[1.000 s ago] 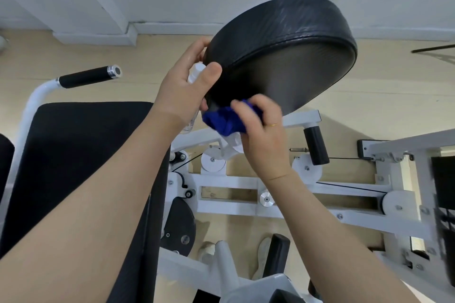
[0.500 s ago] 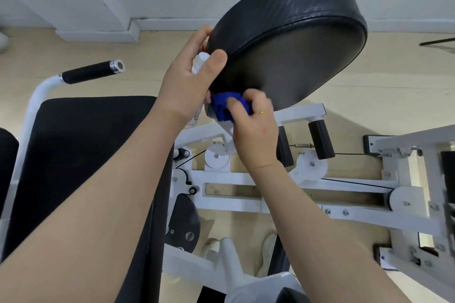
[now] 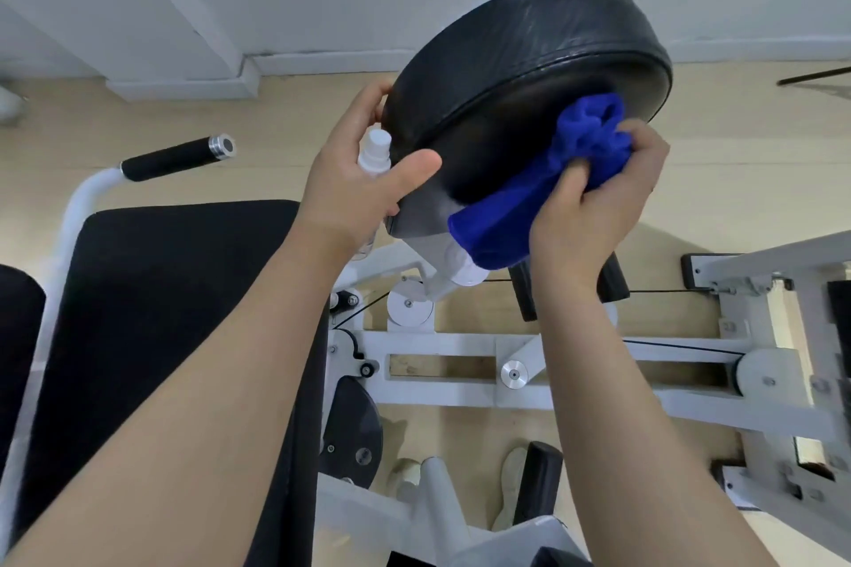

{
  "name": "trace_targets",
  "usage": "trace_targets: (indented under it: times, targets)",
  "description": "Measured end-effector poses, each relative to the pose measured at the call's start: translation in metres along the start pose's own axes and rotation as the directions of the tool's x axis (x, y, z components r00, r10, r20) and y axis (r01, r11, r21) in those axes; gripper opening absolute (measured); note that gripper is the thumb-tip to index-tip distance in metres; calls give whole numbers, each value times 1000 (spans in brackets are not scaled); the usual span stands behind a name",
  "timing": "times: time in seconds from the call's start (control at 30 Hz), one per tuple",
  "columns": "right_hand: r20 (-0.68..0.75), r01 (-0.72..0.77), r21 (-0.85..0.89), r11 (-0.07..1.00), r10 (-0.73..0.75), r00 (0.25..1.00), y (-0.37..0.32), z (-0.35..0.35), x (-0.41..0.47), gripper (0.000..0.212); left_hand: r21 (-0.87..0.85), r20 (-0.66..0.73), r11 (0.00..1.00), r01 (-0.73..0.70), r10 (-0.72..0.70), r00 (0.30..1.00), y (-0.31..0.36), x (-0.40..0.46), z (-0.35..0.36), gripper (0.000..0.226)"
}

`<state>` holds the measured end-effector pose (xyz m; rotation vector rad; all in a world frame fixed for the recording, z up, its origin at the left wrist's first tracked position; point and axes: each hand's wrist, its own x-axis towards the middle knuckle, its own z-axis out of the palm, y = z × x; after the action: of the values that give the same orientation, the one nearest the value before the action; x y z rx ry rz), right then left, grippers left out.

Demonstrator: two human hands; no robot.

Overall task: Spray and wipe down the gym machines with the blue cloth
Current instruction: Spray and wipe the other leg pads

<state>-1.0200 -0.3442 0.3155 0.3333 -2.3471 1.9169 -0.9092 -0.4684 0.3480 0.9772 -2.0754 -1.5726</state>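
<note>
Head view, blue cloth (image 3: 543, 203) (bunched) on pad (image 3: 529, 60)

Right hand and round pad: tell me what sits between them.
In the head view, the bunched blue cloth lies between the right hand and the underside of the round pad, pressed against it.

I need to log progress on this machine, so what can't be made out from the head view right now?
- Spray bottle: only its white top shows; the left hand hides the body, so the fill level is unknown.
- Round black pad: the patch under the blue cloth and right hand is covered; wet or dry cannot be told.
- Black bench: partly hidden by the left forearm and cut off by the bottom edge.
</note>
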Motion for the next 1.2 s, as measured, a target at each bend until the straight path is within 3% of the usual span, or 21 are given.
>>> trace_targets:
  times: [0.07,0.1,0.27,0.37,0.43,0.5,0.57,0.63,0.7,0.8,0.9,1.0,1.1,1.2]
  targets:
    - [-24,-314,91,945,317,948,8,0,10,24,28,7,999,-21,21,1000,-1,-2,-1,45]
    - [-21,-360,107,927,364,931,9,2,10,23,40,3,999,-27,27,1000,-3,-3,-1,47]
    - [126,-89,51,995,83,989,-17,11,-21,17,80,-28,996,-30,32,999,-10,-6,-1,59]
    - [137,1,1,1000,-1,991,-6,11,-20,25,79,-35,995,-55,58,998,-9,-9,-1,61]
    - [108,-36,-72,997,43,993,9,12,-11,32,63,-33,997,-53,56,998,-9,-9,-1,62]
    - [68,-231,-145,962,243,968,30,14,-1,34,67,-32,996,-55,57,998,-7,-10,0,62]
    - [49,-451,-160,878,463,885,52,20,8,32,69,-38,996,-59,62,997,-7,-11,0,61]
    - [96,-577,-188,795,599,795,65,26,16,27,67,-58,996,-52,55,997,-8,-14,1,59]
    - [88,-727,-151,670,742,665,74,33,24,23,61,-74,998,-34,39,997,-10,-16,2,62]
    - [130,-957,-38,287,951,280,85,41,21,30,61,-82,998,-6,11,997,-12,-21,1,61]
    - [232,-960,12,281,933,276,96,49,4,34,83,-72,996,23,-17,997,-12,-19,0,75]
    - [321,-980,20,198,927,193,87,51,-19,25,93,-59,995,44,-38,998,-13,-14,-1,77]
    - [530,-956,-237,171,848,20,56,49,-43,16,89,-64,993,73,-67,996,-11,-14,-1,80]
    - [635,-891,-404,206,764,-111,30,42,-53,23,79,-56,992,98,-94,994,-10,-7,-2,78]
